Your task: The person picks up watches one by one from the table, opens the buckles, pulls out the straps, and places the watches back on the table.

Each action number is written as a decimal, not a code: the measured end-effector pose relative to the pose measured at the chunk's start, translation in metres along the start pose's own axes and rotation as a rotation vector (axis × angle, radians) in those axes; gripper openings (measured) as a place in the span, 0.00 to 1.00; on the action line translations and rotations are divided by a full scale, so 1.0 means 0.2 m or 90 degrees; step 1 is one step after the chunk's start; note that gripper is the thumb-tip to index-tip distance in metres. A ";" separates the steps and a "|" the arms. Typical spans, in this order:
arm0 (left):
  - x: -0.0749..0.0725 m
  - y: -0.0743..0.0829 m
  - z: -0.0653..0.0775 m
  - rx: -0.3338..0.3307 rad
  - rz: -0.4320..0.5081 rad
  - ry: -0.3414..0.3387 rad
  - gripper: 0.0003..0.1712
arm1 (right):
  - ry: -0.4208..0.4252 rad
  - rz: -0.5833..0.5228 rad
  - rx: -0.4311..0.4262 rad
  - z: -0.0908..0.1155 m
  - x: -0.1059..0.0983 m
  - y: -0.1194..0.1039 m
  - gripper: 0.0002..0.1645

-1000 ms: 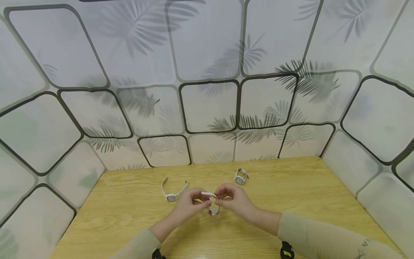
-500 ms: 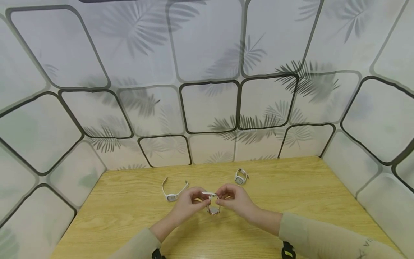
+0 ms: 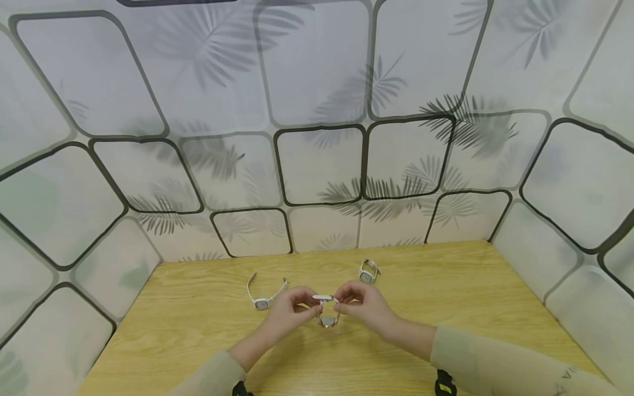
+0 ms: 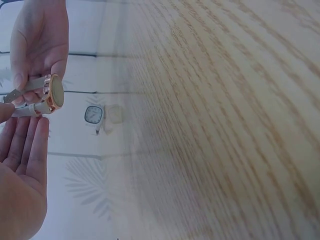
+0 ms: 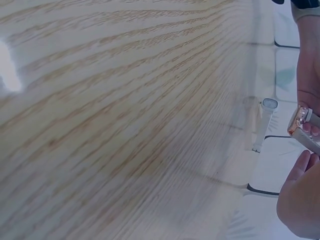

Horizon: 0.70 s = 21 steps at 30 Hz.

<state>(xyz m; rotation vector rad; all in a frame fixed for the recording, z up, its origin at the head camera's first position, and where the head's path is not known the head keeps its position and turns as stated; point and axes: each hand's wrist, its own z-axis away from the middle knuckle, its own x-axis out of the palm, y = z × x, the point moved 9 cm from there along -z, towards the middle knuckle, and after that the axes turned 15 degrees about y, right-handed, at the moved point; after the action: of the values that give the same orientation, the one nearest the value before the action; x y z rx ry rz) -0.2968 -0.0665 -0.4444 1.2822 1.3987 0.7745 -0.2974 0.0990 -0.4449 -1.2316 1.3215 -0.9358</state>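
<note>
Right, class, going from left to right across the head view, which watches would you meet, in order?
White watch with its strap spread open → held rose-gold watch → white watch with its strap looped.

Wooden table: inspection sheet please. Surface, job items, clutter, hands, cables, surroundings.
Surface: wood-grain table, light glare in the right wrist view.
Job's things: rose-gold watch with pale strap, held above the table.
Clutter: white watch with spread strap on the left, white watch with looped strap on the right.
Hands: left hand and right hand both pinch the rose-gold watch's strap.
Cables: nothing seen.
Surroundings: wall covering with leaf print and dark outlines.
</note>
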 end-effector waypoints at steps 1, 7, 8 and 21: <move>0.00 0.00 0.00 0.000 0.002 0.001 0.09 | 0.001 0.000 -0.001 0.00 0.00 0.00 0.10; -0.01 0.01 0.00 0.006 0.003 0.007 0.08 | 0.010 0.012 -0.009 0.00 -0.02 0.01 0.10; -0.02 0.01 0.00 0.006 0.002 0.008 0.08 | 0.009 0.012 -0.009 0.00 -0.02 0.01 0.10; -0.03 0.02 0.00 0.017 0.012 0.011 0.08 | 0.018 0.015 0.009 0.00 -0.06 0.02 0.12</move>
<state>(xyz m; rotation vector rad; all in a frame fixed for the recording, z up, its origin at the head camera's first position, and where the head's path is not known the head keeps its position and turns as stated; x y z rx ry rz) -0.2972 -0.0721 -0.4396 1.3138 1.4175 0.7841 -0.2998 0.1107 -0.4472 -1.1939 1.3466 -0.9480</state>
